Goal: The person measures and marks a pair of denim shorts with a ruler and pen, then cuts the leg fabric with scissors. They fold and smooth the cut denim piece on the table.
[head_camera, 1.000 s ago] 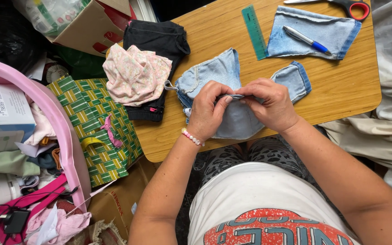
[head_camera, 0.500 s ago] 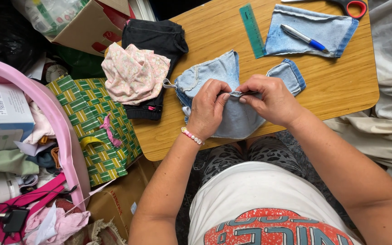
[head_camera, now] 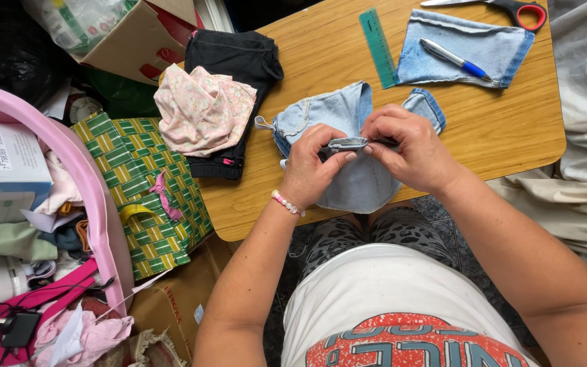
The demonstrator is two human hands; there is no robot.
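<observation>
My left hand (head_camera: 314, 166) and my right hand (head_camera: 409, 146) meet over a light-blue denim piece (head_camera: 358, 183) at the near edge of the wooden table (head_camera: 511, 129). Both pinch a folded seam of the denim (head_camera: 348, 143) between thumb and fingers. A small dark thing sits under my right fingers; I cannot tell what it is. More of the same denim (head_camera: 331, 109) spreads behind my hands, with a cuffed part (head_camera: 426, 105) to the right.
A second denim piece (head_camera: 490, 44) with a blue pen (head_camera: 453, 58) lies at the back right, beside a green ruler (head_camera: 377, 44) and red-handled scissors (head_camera: 511, 8). Pink floral cloth (head_camera: 202, 109) and black cloth (head_camera: 239, 58) lie left. Green woven bag (head_camera: 147, 197), cardboard box (head_camera: 140, 37), pink-rimmed basket (head_camera: 103, 204) crowd the floor.
The hands stay on the denim seam; the fingers have shifted slightly along the fold. The view has moved a little.
</observation>
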